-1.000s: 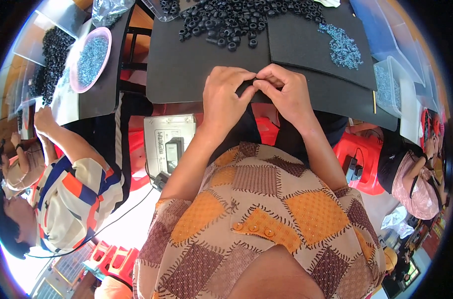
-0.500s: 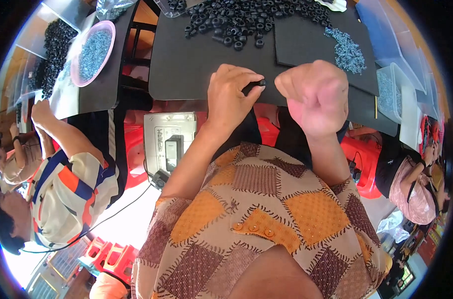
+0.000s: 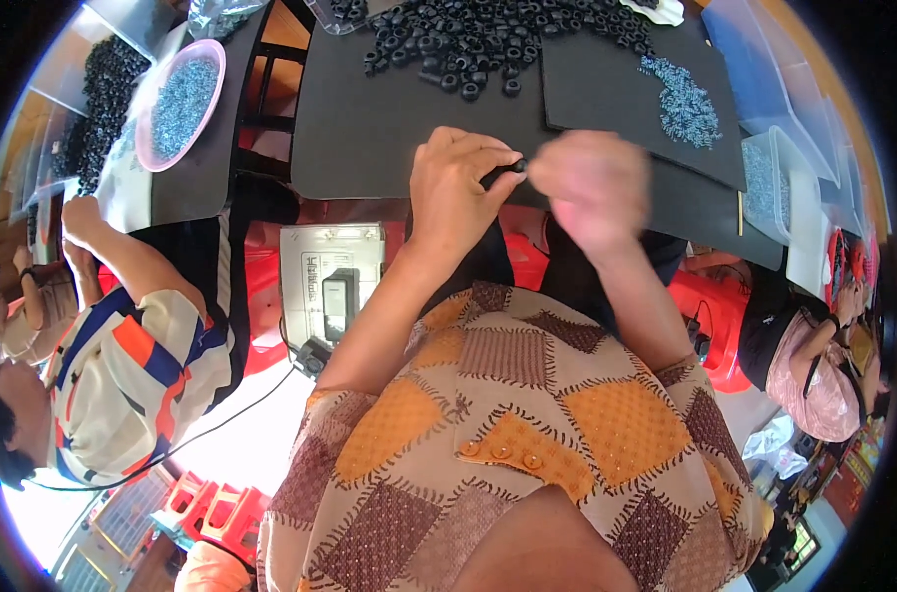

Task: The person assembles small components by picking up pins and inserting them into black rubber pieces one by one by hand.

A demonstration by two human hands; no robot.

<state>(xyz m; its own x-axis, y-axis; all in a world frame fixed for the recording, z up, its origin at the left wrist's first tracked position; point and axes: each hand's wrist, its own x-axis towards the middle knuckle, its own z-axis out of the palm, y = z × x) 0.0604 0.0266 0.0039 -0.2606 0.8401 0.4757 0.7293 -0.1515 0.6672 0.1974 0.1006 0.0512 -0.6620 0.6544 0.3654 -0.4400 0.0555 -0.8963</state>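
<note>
My left hand (image 3: pixel 455 187) pinches a small black cylindrical part (image 3: pixel 503 172) between thumb and fingers, just above the near edge of the black table (image 3: pixel 370 148). Close to the part's right end is my right hand (image 3: pixel 592 183), curled closed and blurred by motion. Whether it touches the part, and what its fingers hold, I cannot make out. A pile of loose black ring-like parts (image 3: pixel 458 44) lies at the table's far side. To the right, small blue-grey pieces (image 3: pixel 687 104) are heaped on a black board (image 3: pixel 606 94).
A clear plastic tub (image 3: pixel 767 187) of blue-grey pieces stands at the right. On the left table, a pink-rimmed bowl (image 3: pixel 141 133) holds similar pieces beside more black parts (image 3: pixel 108 94). A co-worker (image 3: pixel 138 370) sits at the left. Below the table edge are a pale box (image 3: pixel 305 242) and red stools (image 3: pixel 713 331).
My right hand has moved left and slightly down, up to the black part. My left hand keeps its pinch and has hardly moved.
</note>
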